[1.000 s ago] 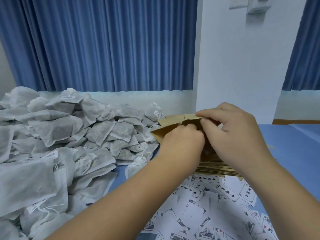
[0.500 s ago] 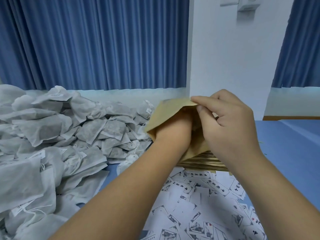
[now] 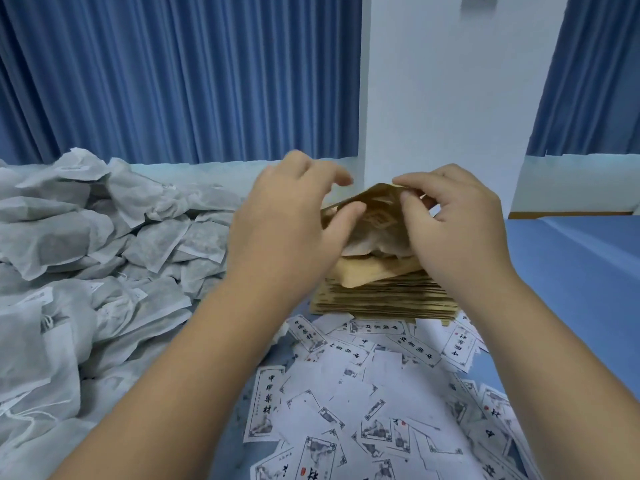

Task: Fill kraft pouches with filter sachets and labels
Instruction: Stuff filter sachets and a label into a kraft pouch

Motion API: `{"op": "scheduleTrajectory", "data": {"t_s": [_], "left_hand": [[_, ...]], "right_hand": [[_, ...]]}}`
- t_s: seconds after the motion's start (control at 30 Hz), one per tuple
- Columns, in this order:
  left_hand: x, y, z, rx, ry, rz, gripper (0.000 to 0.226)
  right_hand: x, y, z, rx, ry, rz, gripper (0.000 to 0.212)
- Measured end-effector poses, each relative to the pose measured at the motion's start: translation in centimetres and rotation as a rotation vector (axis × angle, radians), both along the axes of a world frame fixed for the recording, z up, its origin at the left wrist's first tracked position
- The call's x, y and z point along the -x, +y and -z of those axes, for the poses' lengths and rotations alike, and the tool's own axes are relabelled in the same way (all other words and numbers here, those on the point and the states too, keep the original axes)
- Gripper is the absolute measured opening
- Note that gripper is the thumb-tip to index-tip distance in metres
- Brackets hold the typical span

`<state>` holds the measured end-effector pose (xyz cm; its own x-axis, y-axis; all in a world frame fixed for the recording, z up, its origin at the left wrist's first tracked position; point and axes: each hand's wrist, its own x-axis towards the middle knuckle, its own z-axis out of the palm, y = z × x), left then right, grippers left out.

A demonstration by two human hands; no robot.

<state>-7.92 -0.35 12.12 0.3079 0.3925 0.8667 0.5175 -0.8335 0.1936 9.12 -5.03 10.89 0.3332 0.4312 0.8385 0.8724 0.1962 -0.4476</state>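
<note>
My right hand pinches the top edge of an open kraft pouch, held just above the stack of flat kraft pouches. A white filter sachet shows inside the pouch's mouth. My left hand hovers at the pouch's left side with its fingers loosely spread and nothing in them; its thumb lies near the pouch's left edge. A big heap of white filter sachets fills the left of the table. Printed paper labels lie scattered in front of the stack.
The table has a blue cover, bare on the right. Blue curtains and a white pillar stand behind the table.
My left hand was deep inside the pouch; it has come out and now hovers to the left. The pouch is lower, near the stack, with a sachet showing inside.
</note>
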Motion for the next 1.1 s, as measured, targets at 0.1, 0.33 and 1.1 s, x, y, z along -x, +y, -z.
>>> {"op": "scheduleTrajectory", "data": {"t_s": [0.1,0.33,1.1], "left_hand": [[0.5,2.3,0.6,0.325,0.159,-0.133,0.048],[-0.2,3.4,3.9,0.787,-0.155,0.560,0.034],[-0.5,3.3,4.1,0.785,-0.263,0.434,0.025]], "right_hand": [[0.1,-0.3,-0.2,0.055,-0.020,-0.011,0.022],[1.3,-1.2,-0.9,0.247,-0.121,0.026,0.027],[5.3,-0.6,10.7,1.037,-0.239,-0.036,0.062]]}}
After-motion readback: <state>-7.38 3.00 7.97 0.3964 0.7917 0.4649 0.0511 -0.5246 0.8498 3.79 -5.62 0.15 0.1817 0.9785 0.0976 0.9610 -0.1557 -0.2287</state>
